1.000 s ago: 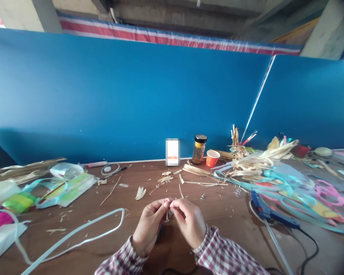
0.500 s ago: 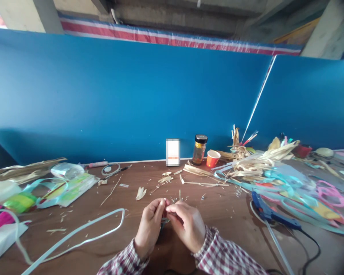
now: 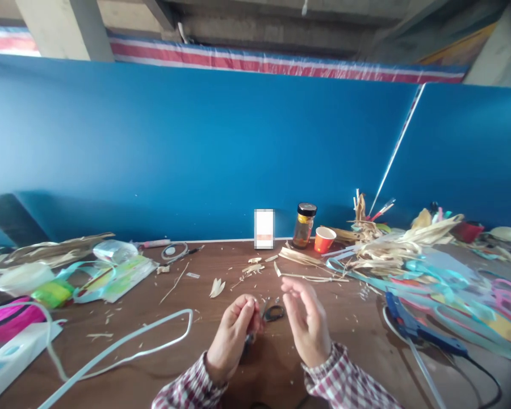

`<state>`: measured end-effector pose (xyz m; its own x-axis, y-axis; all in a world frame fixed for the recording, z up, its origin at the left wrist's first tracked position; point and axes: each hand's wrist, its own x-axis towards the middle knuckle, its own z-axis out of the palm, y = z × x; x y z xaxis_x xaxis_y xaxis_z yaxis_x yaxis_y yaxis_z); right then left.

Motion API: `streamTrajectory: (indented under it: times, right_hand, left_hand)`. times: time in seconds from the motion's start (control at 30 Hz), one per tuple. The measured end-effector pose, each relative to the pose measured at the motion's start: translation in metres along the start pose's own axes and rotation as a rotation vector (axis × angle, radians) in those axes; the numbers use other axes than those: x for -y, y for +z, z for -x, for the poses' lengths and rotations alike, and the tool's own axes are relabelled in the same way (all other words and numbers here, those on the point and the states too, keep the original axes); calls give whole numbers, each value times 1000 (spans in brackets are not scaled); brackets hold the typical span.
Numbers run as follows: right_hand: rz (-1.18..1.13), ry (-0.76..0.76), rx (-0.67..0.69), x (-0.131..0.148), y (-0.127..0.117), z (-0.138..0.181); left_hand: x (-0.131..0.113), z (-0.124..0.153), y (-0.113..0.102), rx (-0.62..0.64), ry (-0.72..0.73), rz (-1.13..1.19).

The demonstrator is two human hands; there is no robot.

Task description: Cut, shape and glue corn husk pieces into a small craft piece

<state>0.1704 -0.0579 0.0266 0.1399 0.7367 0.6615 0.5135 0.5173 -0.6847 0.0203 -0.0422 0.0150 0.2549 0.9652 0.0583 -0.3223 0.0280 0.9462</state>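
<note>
I have the left hand (image 3: pixel 232 338) low over the brown table (image 3: pixel 174 383), its thumb and fingertips closed together; I cannot tell what, if anything, sits in the pinch. The right hand (image 3: pixel 309 324) is open, set apart from the left, with its fingers stretched forward and the thumb side turned inward. A black loop (image 3: pixel 274 313) lies on the table between the two hands, near the left fingertips. Both sleeves are checked.

Just beyond the hands I see pale petal-like flakes (image 3: pixel 217 288) and scattered scraps. Out to the right a blue glue gun (image 3: pixel 399 315) rests on the table, its black cord trailing toward me. To the left, a pale tube (image 3: pixel 118 342) bends back in a long loop near a white power strip (image 3: pixel 23 355) and a pink pouch (image 3: pixel 15 319).

Farther back, a jar (image 3: pixel 303 232) with a black lid stands beside an orange paper cup (image 3: pixel 325 241). A heap of dried husks (image 3: pixel 378 250) spreads right of the cup, mixed with turquoise ribbon. A blue panel (image 3: pixel 196 142) rises behind everything.
</note>
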Motion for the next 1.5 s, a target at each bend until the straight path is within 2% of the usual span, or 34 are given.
streamTrajectory:
  times: [0.07,0.13,0.4,0.77,0.97,1.1,1.2,1.3,1.5]
  right_hand:
    - [-36,-53,141,1,3,0]
    - [-65,-86,216,4,6,2]
    - [-228,90,285,7,7,-2]
    - [-201,87,231,2,10,-2]
    - [-142,108,230,4,10,-2]
    - [-110,105,209,3,9,-2]
    - [-125,121,220,2,9,-1]
    - [-167,170,232,0,9,-1]
    - [-326,347,257,-7,9,-6]
  left_hand:
    - [2,-1,0,55,-19,-35]
    - [4,-2,-2,86,-14,-86]
    - [1,0,-6,88,58,-277]
    - [4,-4,-8,55,8,-337]
    - [-2,0,-3,71,-161,-210]
    - [-7,0,-2,105,-234,-59]
    - [-8,0,-3,123,-246,-54]
    - [-5,-2,-5,96,-248,-103]
    - [2,-6,-5,55,-266,-26]
